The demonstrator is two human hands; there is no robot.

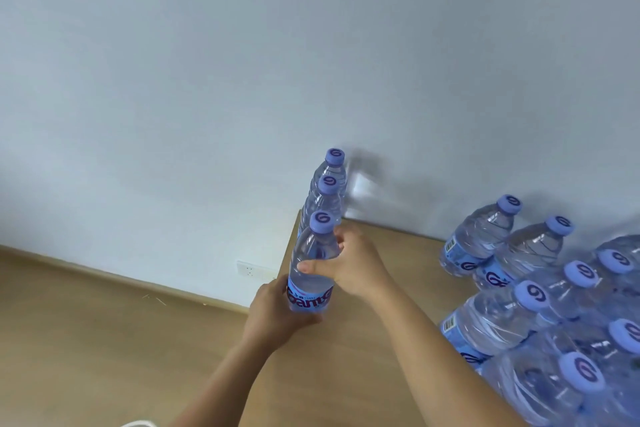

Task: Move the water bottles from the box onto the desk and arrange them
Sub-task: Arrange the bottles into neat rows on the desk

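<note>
Both hands grip one upright water bottle (313, 265) at the left edge of the wooden desk (349, 357): the left hand (273, 314) curls its fingers round the blue label at the base, and the right hand (349, 265) wraps the clear upper body, thumb lying across the front. Just beyond the right fingertips, two more bottles (327, 191) stand in a line running toward the wall (242, 62). Well to the right of the right hand a cluster of bottles (540, 308) crowds the desk.
</note>
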